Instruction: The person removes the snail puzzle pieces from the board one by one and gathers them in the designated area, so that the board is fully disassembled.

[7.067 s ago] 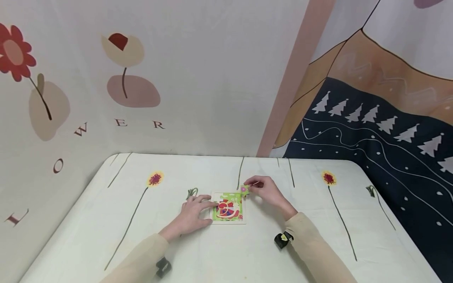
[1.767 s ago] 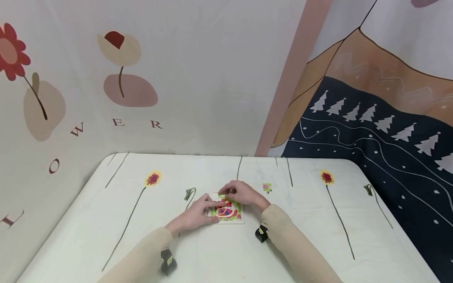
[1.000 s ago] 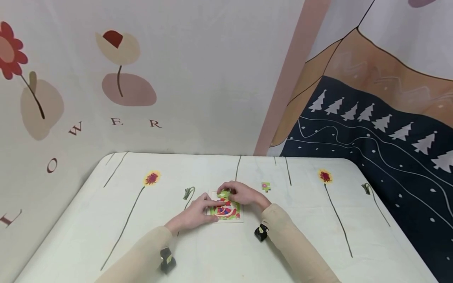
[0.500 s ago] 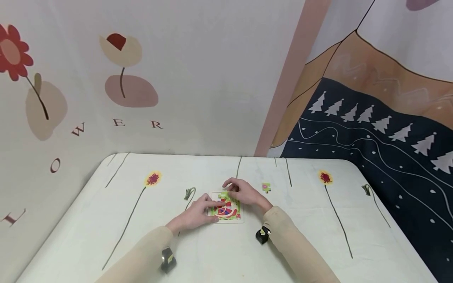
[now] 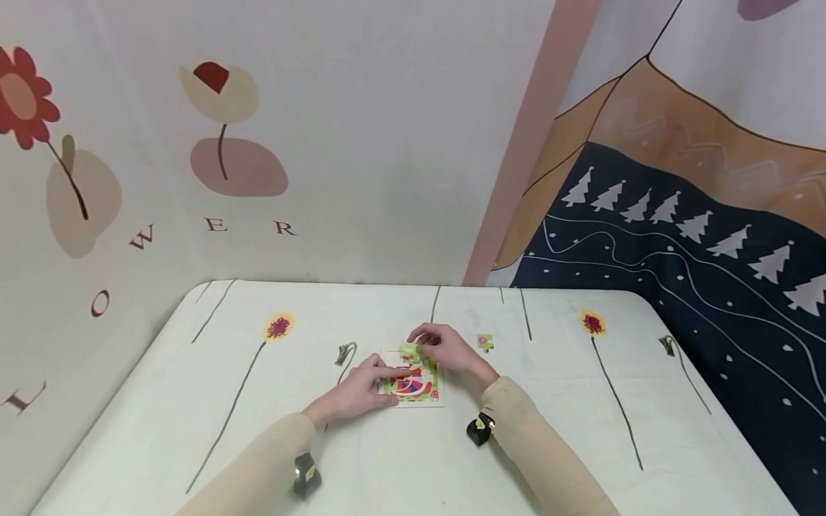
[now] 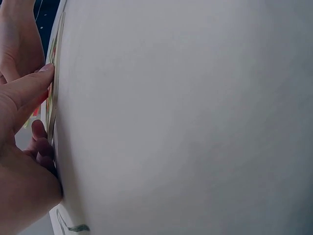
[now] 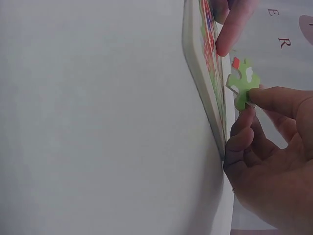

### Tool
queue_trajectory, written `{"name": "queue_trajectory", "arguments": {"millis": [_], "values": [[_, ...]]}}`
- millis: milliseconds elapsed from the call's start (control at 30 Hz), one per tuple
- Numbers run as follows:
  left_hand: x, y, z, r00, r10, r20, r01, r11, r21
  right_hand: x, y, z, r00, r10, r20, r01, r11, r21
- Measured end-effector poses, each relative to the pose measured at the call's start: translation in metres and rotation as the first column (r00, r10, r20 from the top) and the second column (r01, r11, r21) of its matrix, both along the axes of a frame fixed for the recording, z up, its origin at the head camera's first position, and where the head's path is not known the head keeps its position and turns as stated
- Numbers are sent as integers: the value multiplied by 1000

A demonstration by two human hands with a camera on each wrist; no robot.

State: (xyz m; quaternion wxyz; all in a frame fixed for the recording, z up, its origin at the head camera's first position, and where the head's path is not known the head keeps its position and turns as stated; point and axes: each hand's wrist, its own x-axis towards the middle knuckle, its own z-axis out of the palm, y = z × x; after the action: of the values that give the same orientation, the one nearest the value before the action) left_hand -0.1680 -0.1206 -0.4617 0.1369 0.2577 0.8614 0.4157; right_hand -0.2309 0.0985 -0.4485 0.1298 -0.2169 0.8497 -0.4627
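Observation:
A small jigsaw puzzle with a red, blue and green picture sits in a pale-rimmed tray (image 5: 413, 404) on the table. My left hand (image 5: 357, 389) lies at its left side, with the index finger stretched over the picture and the thumb by the lower left corner. Between thumb and fingers, my right hand (image 5: 449, 351) pinches a green puzzle piece (image 7: 243, 84) with white clouds and a red corner. This piece is tilted up over the tray's top part. The right fingers hide the tray's upper right area in the head view.
Another green puzzle piece (image 5: 485, 342) with a pink flower lies to the right of the right hand. The white tablecloth (image 5: 400, 466) has printed flowers, and a pale curtain (image 5: 374, 215) hangs behind the table's far edge.
The pink-flower piece, earlier in the right hand, now lies on the table. The right hand holds the cloud piece instead, which has shifted slightly right over the tray. The left hand has barely moved.

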Motion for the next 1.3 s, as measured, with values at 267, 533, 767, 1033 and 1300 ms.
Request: {"name": "queue_trajectory", "arguments": {"millis": [267, 533, 767, 1033, 1300], "values": [[0, 0, 0, 1000, 9, 3, -9, 1000, -1, 1, 5, 1, 999, -30, 25, 31, 999, -39], [0, -1, 0, 1000, 11, -10, -11, 1000, -5, -2, 12, 3, 992, -107, 61, 112, 991, -78], [1, 0, -1, 1000, 7, -14, -7, 1000, -18, 0, 20, 8, 993, -102, 66, 107, 992, -74], [2, 1, 0, 1000, 18, 6, -18, 1000, -24, 1, 37, 10, 995, -97, 25, 99, 993, -61], [3, 1, 1, 1000, 11, -4, -11, 1000, -22, 5, 54, 18, 991, -133, 5, 133, 991, -16]]}}
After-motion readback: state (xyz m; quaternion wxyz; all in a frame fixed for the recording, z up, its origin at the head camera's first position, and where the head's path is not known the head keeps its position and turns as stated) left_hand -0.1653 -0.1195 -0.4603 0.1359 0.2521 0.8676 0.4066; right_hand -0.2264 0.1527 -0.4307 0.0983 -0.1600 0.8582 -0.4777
